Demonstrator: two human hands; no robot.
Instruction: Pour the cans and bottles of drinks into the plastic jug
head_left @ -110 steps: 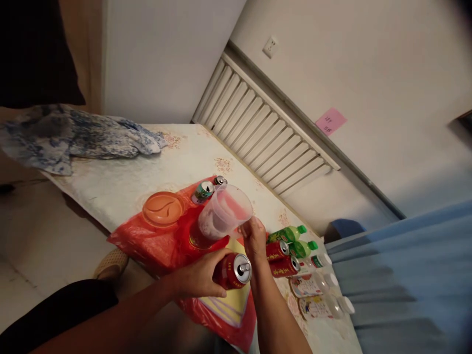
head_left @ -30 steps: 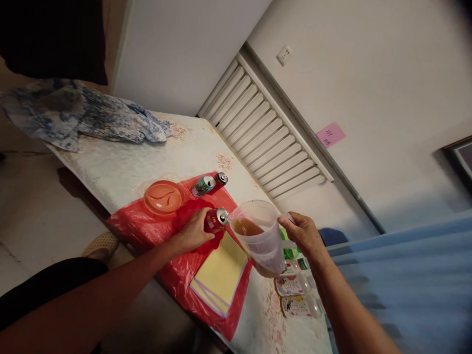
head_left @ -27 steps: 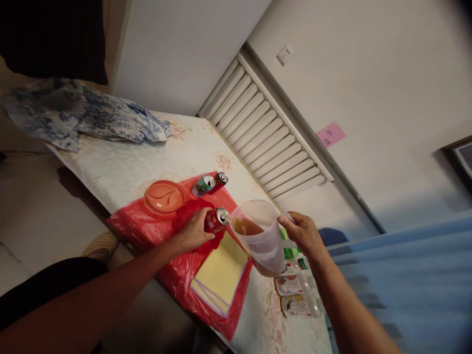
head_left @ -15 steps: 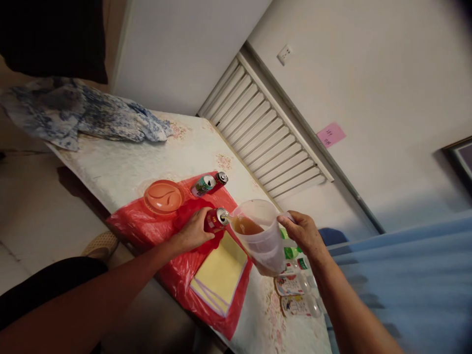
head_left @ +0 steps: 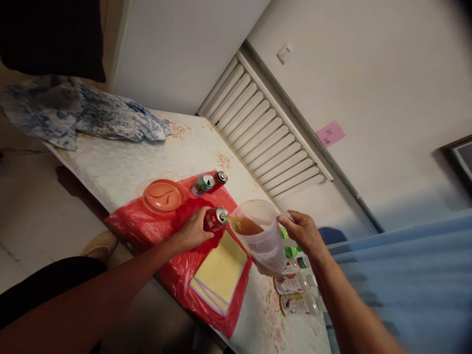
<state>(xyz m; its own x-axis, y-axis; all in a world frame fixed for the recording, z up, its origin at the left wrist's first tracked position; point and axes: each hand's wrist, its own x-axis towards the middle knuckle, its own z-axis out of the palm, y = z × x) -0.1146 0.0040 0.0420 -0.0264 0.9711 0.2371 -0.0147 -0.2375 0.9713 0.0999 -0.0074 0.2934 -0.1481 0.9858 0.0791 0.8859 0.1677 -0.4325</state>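
Note:
My left hand (head_left: 195, 230) is wrapped round a red drink can (head_left: 212, 221), its opened top facing the jug. With my right hand (head_left: 304, 230) I grip the handle of a translucent plastic measuring jug (head_left: 263, 246), tilted to the left. Brown liquid (head_left: 248, 225) lies in the jug, and a thin stream runs from its spout into the can's opening. Beneath the can spreads a red plastic bag (head_left: 177, 280). A folded yellow cloth (head_left: 220, 268) with a purple edge lies on the bag, below the jug's spout.
Behind my left hand are an orange bowl (head_left: 162, 195), a green can (head_left: 202, 184) and another red can (head_left: 221, 178). Several plastic bottles (head_left: 295, 305) lie to the right of the jug. Blue patterned fabric (head_left: 110, 118) covers the far left of the table (head_left: 191, 145). A radiator (head_left: 273, 137) lines the wall.
The stream between spout and can looks slightly thicker and browner. Both hands, the can and the jug keep nearly the same places.

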